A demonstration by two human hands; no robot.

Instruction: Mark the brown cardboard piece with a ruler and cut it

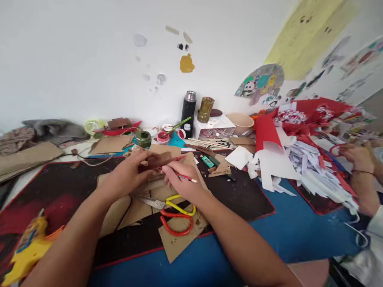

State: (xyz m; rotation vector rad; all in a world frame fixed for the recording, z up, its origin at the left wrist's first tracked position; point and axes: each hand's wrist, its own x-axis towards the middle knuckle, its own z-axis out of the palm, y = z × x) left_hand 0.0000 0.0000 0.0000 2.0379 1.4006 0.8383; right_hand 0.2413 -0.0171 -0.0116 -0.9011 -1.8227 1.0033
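Cardboard piece (157,159) pinned by the left hand (127,175), red pencil (184,177) gripped in the right hand (182,183), at frame centre on the worktop (299,231).
Marking here looks cleanest with the left fingers closed firmly over the brown piece so it cannot slide, and the pencil, pinched between right thumb and fingers, kept low. The piece lies just above and left of the right hand, touching the left. Scissors (172,211) with yellow and red handles rest just below both hands, on cardboard sheets (179,239).

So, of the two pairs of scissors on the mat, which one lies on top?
The yellow-handled scissors, just below the right hand. Their yellow loops cross over the red-handled scissors, which rest on the cardboard nearer the person.
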